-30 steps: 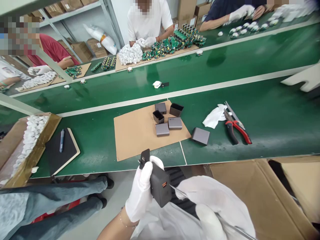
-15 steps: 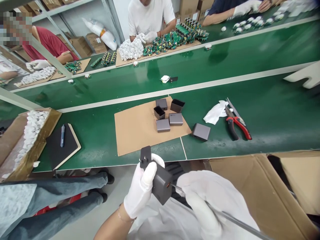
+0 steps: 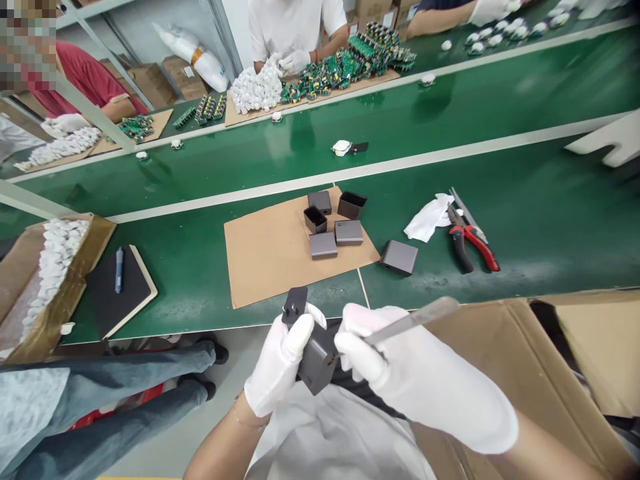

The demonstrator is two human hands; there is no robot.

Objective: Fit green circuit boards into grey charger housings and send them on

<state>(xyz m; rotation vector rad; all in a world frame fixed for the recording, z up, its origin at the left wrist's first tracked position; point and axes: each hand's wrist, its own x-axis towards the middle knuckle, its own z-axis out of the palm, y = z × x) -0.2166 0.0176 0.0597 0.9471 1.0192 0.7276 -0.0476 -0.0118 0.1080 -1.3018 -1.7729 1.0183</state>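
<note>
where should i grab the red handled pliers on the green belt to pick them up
Grip the pliers by the two handles, red and black, coming from above and from the near edge of the belt. The handles splay toward that edge and lie flat and clear, while the metal jaws point away, next to the white cloth.

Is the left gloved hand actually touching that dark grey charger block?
Touching. The head view shows the left hand wrapped around the charger block, its fingers pressed over the block's top edge with no gap.
</note>
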